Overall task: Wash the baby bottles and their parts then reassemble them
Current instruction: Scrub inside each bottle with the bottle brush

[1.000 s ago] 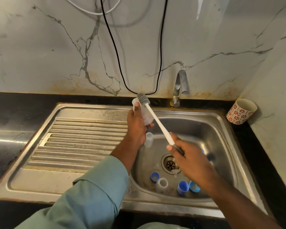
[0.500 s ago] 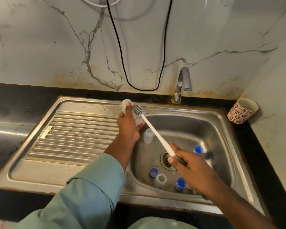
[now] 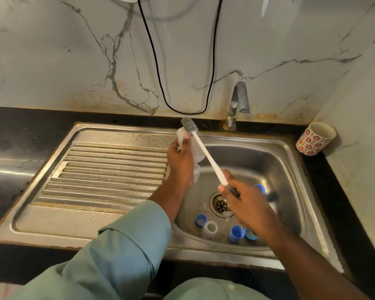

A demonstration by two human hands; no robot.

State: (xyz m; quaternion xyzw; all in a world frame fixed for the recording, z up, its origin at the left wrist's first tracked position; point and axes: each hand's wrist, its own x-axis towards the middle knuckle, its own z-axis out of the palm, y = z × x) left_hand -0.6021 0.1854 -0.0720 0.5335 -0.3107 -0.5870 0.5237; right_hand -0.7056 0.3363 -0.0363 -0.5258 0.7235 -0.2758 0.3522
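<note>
— Along the sink's near edge, what lies in the basin (image 3: 290, 169)?

— Loose parts, close to the near wall: a blue ring (image 3: 201, 219), a clear collar (image 3: 210, 228) just beside it, then a blue cap (image 3: 236, 233) standing upright, with another blue piece (image 3: 249, 234) touching it and partly hidden under the right forearm. The drain (image 3: 220, 205) sits behind them.

— And the right hand?

— The right hand (image 3: 247, 204) hangs over the drain, fingers wrapped round the dark grip of a bottle brush (image 3: 206, 155). Its white shaft slants up and away toward the basin's far left corner — the grey bristle head is out in the open air, just past the bottle's mouth.

— So the left hand has the bottle?

— Yes. The left hand (image 3: 180, 163) grasps a translucent baby bottle (image 3: 198, 153) above the rim between drainboard (image 3: 108, 167) and basin, thumb up near its mouth. A small clear piece (image 3: 196, 172) shows just below that hand.

— Farther back?

— A tap (image 3: 236, 105) at the far edge; a flowered cup (image 3: 315, 138) on the counter by the far right corner.
</note>
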